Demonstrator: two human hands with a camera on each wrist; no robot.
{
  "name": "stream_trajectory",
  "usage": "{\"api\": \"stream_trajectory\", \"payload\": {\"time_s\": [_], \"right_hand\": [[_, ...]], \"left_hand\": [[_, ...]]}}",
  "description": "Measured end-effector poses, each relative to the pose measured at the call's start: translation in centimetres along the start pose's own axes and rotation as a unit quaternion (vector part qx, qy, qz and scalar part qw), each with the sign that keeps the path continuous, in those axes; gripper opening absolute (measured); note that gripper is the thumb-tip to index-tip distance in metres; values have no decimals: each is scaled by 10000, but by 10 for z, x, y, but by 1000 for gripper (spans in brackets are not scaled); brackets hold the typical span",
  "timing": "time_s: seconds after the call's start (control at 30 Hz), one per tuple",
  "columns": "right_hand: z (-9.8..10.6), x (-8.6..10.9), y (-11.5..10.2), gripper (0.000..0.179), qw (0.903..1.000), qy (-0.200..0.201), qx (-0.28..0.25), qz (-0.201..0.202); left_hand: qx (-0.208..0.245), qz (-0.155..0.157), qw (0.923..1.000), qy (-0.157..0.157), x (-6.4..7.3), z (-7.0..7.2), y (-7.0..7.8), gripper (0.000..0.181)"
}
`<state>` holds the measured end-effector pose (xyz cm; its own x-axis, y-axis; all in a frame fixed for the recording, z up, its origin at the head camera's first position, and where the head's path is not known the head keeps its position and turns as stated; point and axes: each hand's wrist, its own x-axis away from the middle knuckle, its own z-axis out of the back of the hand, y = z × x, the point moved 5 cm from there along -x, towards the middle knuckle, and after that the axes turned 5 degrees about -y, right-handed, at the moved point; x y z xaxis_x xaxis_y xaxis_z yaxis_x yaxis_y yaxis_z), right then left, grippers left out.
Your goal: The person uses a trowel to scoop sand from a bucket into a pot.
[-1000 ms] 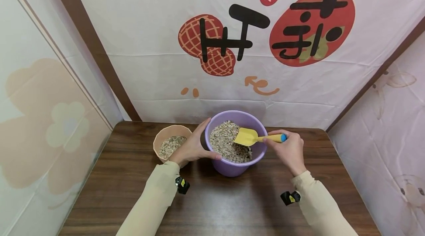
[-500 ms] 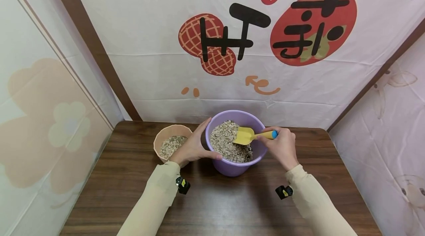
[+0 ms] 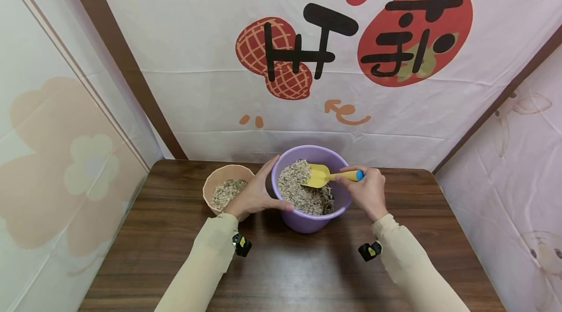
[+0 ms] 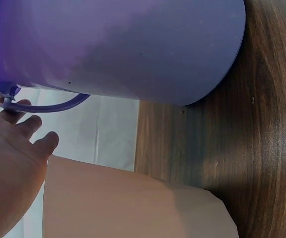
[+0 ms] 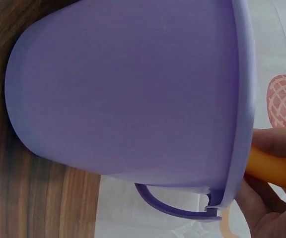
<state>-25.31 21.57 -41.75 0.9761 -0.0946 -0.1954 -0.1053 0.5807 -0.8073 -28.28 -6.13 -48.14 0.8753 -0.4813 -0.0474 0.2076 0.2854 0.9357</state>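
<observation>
A purple bucket (image 3: 304, 224) stands on the table, with oat-like flakes (image 3: 293, 192) inside. My left hand (image 3: 258, 197) holds its left rim, thumb on the near side and fingers round the back. In the left wrist view, those fingers lie by the bucket's handle (image 4: 53, 108). My right hand (image 3: 368, 193) grips the handle of a yellow toy shovel (image 3: 318, 175) over the right rim. The shovel's blade rests in the flakes, its front edge partly covered by them. In the right wrist view, the bucket's wall (image 5: 133, 94) hides the blade.
Left of the bucket, a peach-coloured bowl (image 3: 213, 177) holds more flakes (image 3: 226, 195) and sits partly behind my left wrist. A printed cloth wall (image 3: 210, 102) rises right behind the wooden table (image 3: 298, 273).
My right hand has moved left with the shovel, and the blade has slid left and slightly back into the flakes. My left hand and the bucket have stayed put.
</observation>
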Motion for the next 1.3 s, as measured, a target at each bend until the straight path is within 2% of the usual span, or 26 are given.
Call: {"api": "stream_trajectory", "payload": {"time_s": [0.33,0.6,0.8,1.07,1.3], "right_hand": [[-11,6,-3,20,9983,-357,-456,48],[-16,10,-3,21,9972,-399,-621,102],[-20,13,-2,20,9945,-548,-885,-64],[-20,17,1,22,9863,-684,-1440,-414],[-15,21,6,35,9738,-718,-2034,-725]], "left_hand": [[97,91,9999,-20,0,-1,0,140],[98,106,9999,0,1,0,-1,139],[74,39,10000,-6,1,-1,1,139],[81,104,9999,-12,1,0,0,140],[40,125,9999,-18,2,-1,0,139]]}}
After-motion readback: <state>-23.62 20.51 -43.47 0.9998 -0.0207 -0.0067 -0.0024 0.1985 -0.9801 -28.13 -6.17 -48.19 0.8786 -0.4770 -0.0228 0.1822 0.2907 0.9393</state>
